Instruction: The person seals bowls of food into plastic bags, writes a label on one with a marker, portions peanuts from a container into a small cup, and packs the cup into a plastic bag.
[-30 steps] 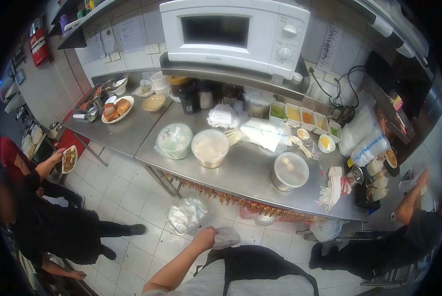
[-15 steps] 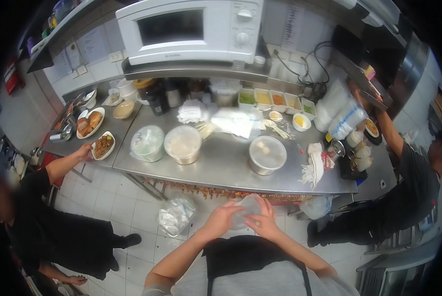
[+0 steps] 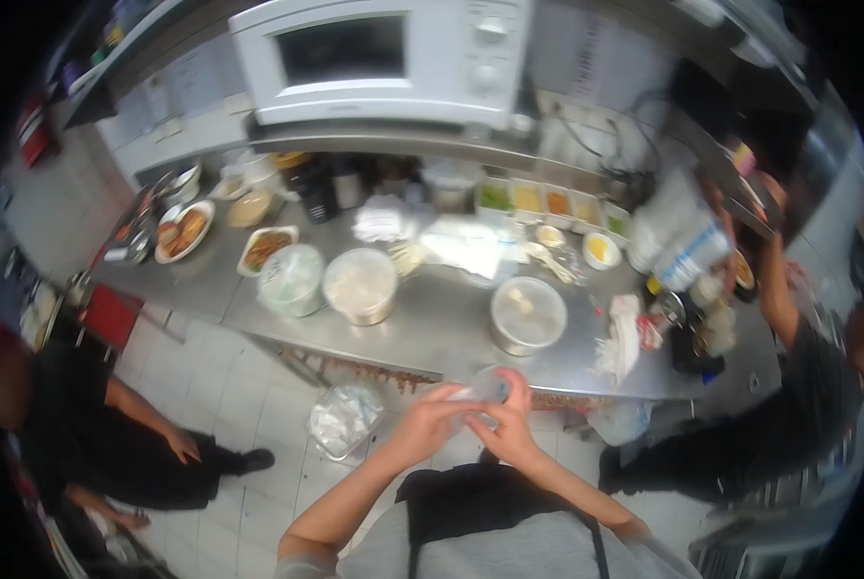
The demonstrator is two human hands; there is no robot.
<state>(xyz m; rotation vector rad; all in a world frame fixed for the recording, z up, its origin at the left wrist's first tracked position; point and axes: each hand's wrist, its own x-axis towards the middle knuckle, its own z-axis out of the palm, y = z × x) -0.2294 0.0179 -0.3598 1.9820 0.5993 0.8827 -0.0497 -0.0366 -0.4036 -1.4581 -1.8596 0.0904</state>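
Note:
A clear, thin plastic piece, perhaps a bag [image 3: 488, 386], is held between both my hands in front of the counter edge. My left hand [image 3: 430, 421] has its fingers pressed on its left side. My right hand [image 3: 507, 421] is closed on its right side, with the fingertips close to those of my left hand. Beyond them on the steel counter [image 3: 422, 333] stand a lidded round tub [image 3: 528, 317], another lidded tub [image 3: 360, 286] and a greenish tub wrapped in plastic [image 3: 292, 280].
A dish of brown food [image 3: 267, 250] stands left of the tubs. Behind are a microwave [image 3: 379, 63] and topping trays [image 3: 556, 205]. A lined bin [image 3: 346, 422] is on the floor. Co-workers stand at left [image 3: 142, 425] and right [image 3: 798, 386].
My hands have come together on the clear plastic, which looked larger before. The left co-worker has let go of the dish of brown food, now on the counter, and drawn the hand back.

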